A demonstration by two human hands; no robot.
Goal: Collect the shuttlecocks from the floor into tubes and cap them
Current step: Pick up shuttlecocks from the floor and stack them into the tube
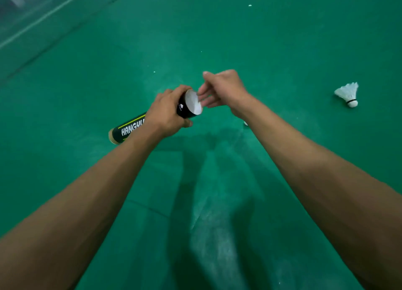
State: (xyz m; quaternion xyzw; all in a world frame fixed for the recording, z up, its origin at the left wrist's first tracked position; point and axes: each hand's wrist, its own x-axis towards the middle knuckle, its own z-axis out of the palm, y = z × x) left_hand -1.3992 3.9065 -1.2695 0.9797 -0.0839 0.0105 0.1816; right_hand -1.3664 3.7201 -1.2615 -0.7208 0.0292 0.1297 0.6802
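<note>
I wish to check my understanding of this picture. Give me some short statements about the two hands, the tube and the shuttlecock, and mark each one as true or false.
1. The left hand grips the black tube. True.
2. The tube stands upright on the floor. False: it is held at a slant in the left hand.
3. A white shuttlecock lies on the green floor, to the right of the right arm. True.
4. The right hand holds that shuttlecock. False: its fingers are at the tube's white end, and the shuttlecock lies apart from the hand.
</note>
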